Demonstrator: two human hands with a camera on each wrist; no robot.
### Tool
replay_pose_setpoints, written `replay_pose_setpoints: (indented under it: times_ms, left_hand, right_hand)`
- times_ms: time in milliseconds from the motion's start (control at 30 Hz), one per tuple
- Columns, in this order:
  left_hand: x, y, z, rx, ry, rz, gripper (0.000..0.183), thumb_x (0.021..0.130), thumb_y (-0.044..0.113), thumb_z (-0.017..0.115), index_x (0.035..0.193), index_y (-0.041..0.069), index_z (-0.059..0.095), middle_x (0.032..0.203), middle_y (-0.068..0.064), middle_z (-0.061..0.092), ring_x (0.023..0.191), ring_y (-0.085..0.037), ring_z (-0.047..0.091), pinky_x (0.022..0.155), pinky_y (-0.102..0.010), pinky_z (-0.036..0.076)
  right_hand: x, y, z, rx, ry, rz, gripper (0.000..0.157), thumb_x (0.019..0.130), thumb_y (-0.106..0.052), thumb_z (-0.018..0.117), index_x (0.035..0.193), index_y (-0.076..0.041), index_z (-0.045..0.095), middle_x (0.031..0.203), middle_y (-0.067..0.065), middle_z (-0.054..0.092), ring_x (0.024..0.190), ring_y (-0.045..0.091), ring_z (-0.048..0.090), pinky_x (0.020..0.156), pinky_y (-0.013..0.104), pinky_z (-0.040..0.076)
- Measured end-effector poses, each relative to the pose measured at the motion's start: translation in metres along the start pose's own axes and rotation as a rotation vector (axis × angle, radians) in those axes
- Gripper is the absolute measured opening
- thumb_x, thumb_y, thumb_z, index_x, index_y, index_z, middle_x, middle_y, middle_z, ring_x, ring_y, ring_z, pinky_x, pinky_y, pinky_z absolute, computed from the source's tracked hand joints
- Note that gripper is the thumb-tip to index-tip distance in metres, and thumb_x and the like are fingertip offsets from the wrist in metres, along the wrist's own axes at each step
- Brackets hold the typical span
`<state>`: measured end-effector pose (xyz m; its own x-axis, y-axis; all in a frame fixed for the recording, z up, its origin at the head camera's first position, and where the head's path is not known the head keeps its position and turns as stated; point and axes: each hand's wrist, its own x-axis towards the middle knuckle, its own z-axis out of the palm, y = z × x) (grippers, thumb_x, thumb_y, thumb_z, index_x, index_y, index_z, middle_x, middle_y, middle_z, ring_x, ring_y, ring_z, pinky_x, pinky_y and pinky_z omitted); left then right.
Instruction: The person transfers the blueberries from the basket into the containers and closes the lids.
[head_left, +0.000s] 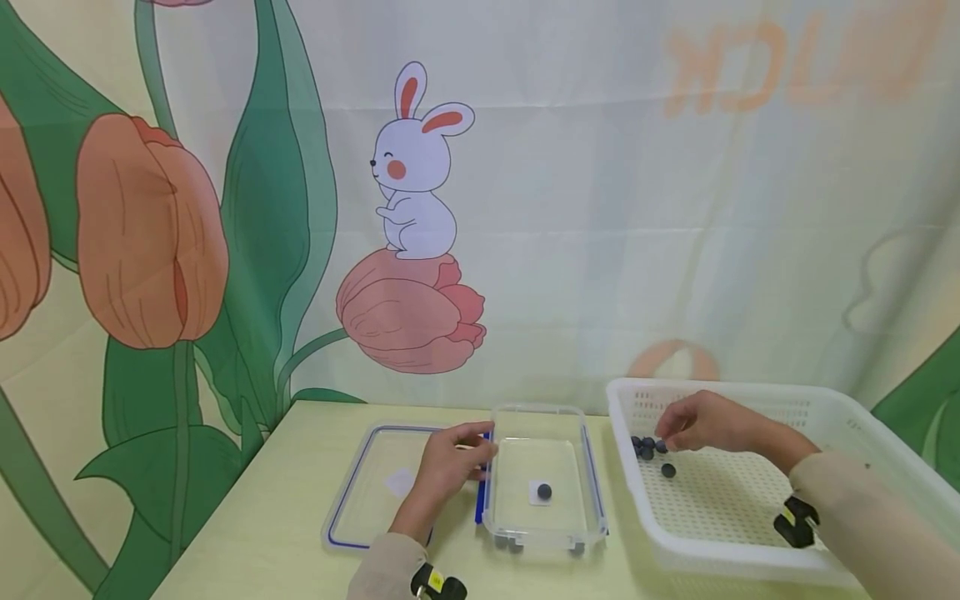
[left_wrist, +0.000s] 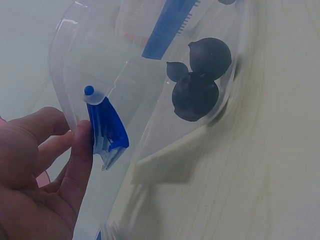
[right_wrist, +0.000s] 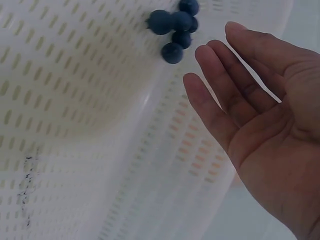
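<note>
Left hand grips clear rectangular plastic box; right hand, fingers extended, beside dark-blue round berries in white perforated plastic basket.

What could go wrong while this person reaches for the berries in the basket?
The round berries in the basket might roll away: the right hand is close beside them but seems to hold none. The clear box could slide if bumped, since the left hand touches only one side. With the lid lying off beside it, the loose berries inside might spill if it tipped.
</note>
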<state>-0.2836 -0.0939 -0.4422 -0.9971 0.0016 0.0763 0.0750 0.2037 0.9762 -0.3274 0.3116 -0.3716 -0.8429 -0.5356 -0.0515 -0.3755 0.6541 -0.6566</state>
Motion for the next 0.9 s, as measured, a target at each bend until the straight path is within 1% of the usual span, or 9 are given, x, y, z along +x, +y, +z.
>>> replay_pose_setpoints:
  times_ms: [200, 267, 367, 500, 633, 733, 900]
  left_hand:
    - [0.0, 0.0, 0.0, 0.007, -0.001, 0.004, 0.042, 0.094, 0.01, 0.08, 0.135, 0.008, 0.074, 0.109, -0.01, 0.066, 0.086, -0.018, 0.068, 0.074, -0.029, 0.065]
    - [0.0, 0.0, 0.0, 0.01, 0.0, 0.006, 0.042, 0.094, 0.01, 0.08, 0.135, 0.008, 0.074, 0.109, -0.01, 0.066, 0.086, -0.018, 0.067, 0.074, -0.029, 0.065]
    - [0.0, 0.0, -0.001, 0.009, 0.0, 0.003, 0.041, 0.095, 0.01, 0.08, 0.135, 0.008, 0.074, 0.108, -0.01, 0.066, 0.087, -0.018, 0.067, 0.074, -0.029, 0.065]
    - [0.0, 0.001, -0.001, 0.005, 0.002, 0.007, 0.041, 0.094, 0.01, 0.08, 0.135, 0.008, 0.074, 0.108, -0.01, 0.066, 0.087, -0.019, 0.067, 0.073, -0.029, 0.065]
    - [0.0, 0.002, -0.002, 0.005, 0.002, 0.009, 0.041, 0.094, 0.01, 0.08, 0.135, 0.008, 0.074, 0.108, -0.01, 0.066, 0.087, -0.019, 0.067, 0.074, -0.029, 0.065]
    - [0.0, 0.002, -0.002, 0.002, 0.003, 0.007, 0.041, 0.094, 0.01, 0.079, 0.134, 0.008, 0.074, 0.107, -0.01, 0.066, 0.087, -0.019, 0.068, 0.074, -0.029, 0.065]
    - [0.001, 0.0, -0.001, -0.012, -0.008, 0.007, 0.04, 0.094, 0.008, 0.079, 0.134, 0.005, 0.074, 0.107, -0.01, 0.066, 0.084, -0.018, 0.068, 0.072, -0.029, 0.066]
  right_hand:
    - [0.002, 0.014, 0.007, -0.015, -0.037, 0.051, 0.013, 0.091, 0.0, 0.078, 0.102, 0.004, 0.075, 0.09, 0.005, 0.073, 0.081, 0.02, 0.063, 0.067, 0.033, 0.057]
    - [0.002, 0.017, 0.009, -0.012, -0.048, 0.054, 0.013, 0.09, 0.001, 0.078, 0.101, 0.004, 0.075, 0.088, 0.005, 0.073, 0.079, 0.02, 0.062, 0.065, 0.033, 0.056]
    - [0.003, 0.022, 0.013, 0.008, -0.069, 0.048, 0.012, 0.088, 0.003, 0.078, 0.1, 0.005, 0.075, 0.086, 0.005, 0.072, 0.074, 0.018, 0.06, 0.06, 0.03, 0.052]
    - [0.006, 0.024, 0.016, 0.007, -0.079, 0.037, 0.012, 0.087, 0.003, 0.08, 0.098, 0.003, 0.075, 0.082, 0.003, 0.07, 0.069, 0.017, 0.056, 0.056, 0.026, 0.047]
    - [0.008, 0.022, 0.018, -0.021, -0.08, 0.017, 0.011, 0.086, 0.002, 0.082, 0.095, 0.001, 0.076, 0.081, 0.001, 0.068, 0.068, 0.015, 0.055, 0.055, 0.025, 0.046]
    - [0.009, 0.021, 0.019, -0.028, -0.085, -0.003, 0.01, 0.085, 0.003, 0.082, 0.093, 0.001, 0.076, 0.081, 0.0, 0.069, 0.067, 0.013, 0.056, 0.055, 0.025, 0.047]
    - [0.008, 0.023, 0.019, -0.045, -0.084, -0.013, 0.009, 0.086, 0.001, 0.083, 0.092, -0.001, 0.077, 0.082, 0.0, 0.071, 0.067, 0.012, 0.056, 0.055, 0.025, 0.048]
